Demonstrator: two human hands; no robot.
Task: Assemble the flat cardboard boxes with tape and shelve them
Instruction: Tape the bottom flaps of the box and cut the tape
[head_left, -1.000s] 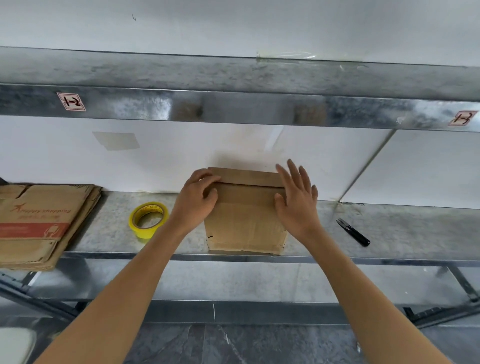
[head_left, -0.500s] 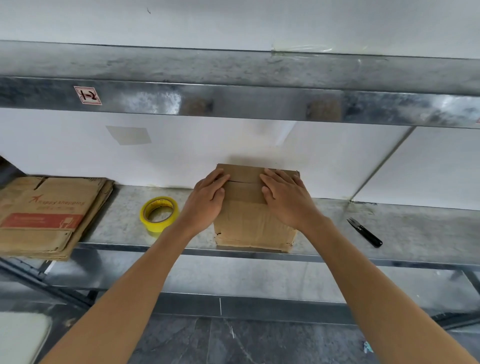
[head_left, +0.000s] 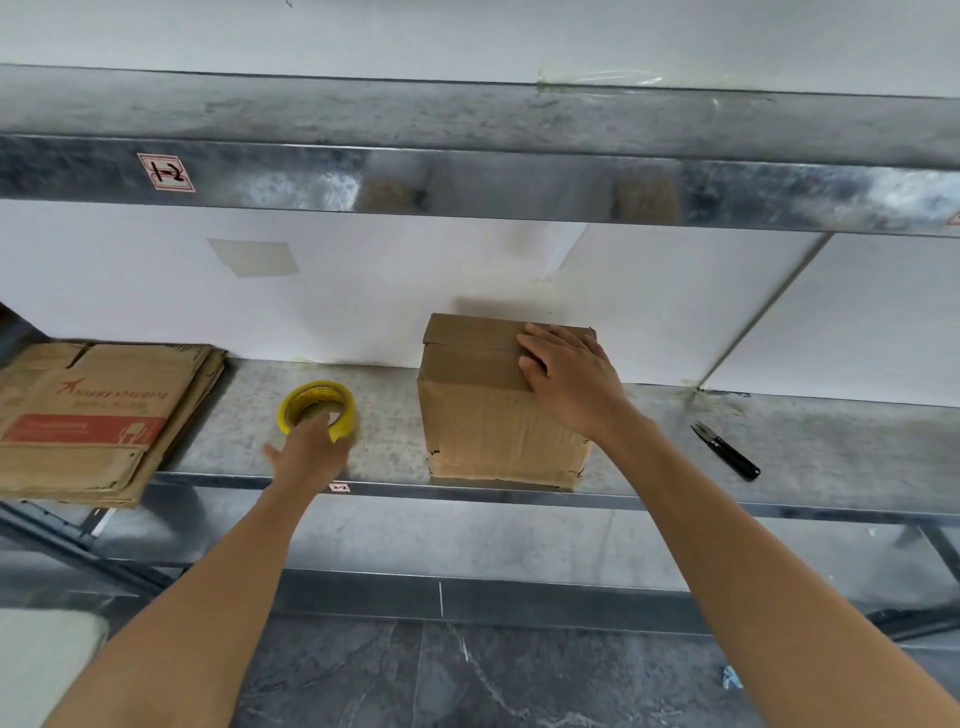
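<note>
Head view: red "happy shopping" print tops one stack of flat brown cardboard boxes (head_left: 93, 415) at left. One assembled brown cardboard box (head_left: 493, 426) stands mid-frame on the grey metal shelf (head_left: 805, 441), right hand (head_left: 571, 379) flat-fingered on its flaps. Blurred left hand (head_left: 311, 449) touches one yellow tape roll (head_left: 318, 400), grip unclear. One black cutter (head_left: 726, 451) lies right.

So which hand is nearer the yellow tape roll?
Left. The left hand is at the tape roll, by its near edge; the right hand rests on the cardboard box, right of it.

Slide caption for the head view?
Right hand flat on the box top, left hand reaching for the yellow tape roll.
</note>
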